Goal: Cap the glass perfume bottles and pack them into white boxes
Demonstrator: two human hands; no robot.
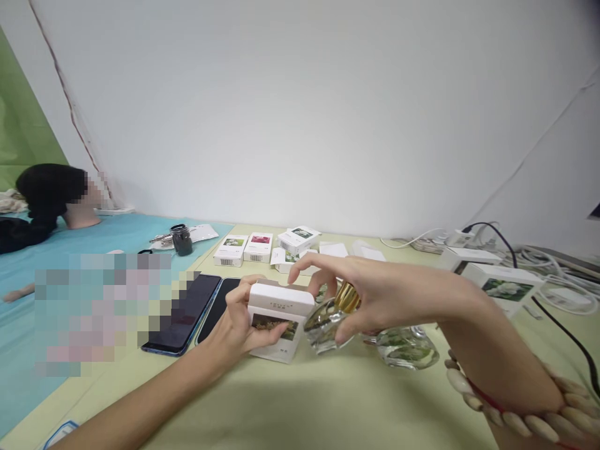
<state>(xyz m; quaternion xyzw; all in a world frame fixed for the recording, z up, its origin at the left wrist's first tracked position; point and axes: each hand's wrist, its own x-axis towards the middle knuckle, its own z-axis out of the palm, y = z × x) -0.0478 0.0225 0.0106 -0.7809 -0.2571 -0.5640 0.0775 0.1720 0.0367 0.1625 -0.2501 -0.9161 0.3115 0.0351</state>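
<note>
My left hand [238, 322] is closed around a small white carton [281, 299] with a dark plant photo on its front, the thumb lying across the picture. Close to the carton's right side, a clear glass perfume bottle [322, 330] with a gold neck or cap [347, 296] is tilted in my right hand [375, 281]. The right index finger arches over toward the carton's top. Beyond the right hand, a second clear glass bottle [407, 347] lies on the yellow-green tabletop [356, 412], partly hidden by the wrist.
Several printed white cartons [230, 250] stand at the back. Larger boxes [502, 285] and tangled cables [539, 259] are at right. Left are two phones [185, 312], an open dark jar [181, 240] and a dark-haired mannequin head [56, 190] on blue cloth [140, 228].
</note>
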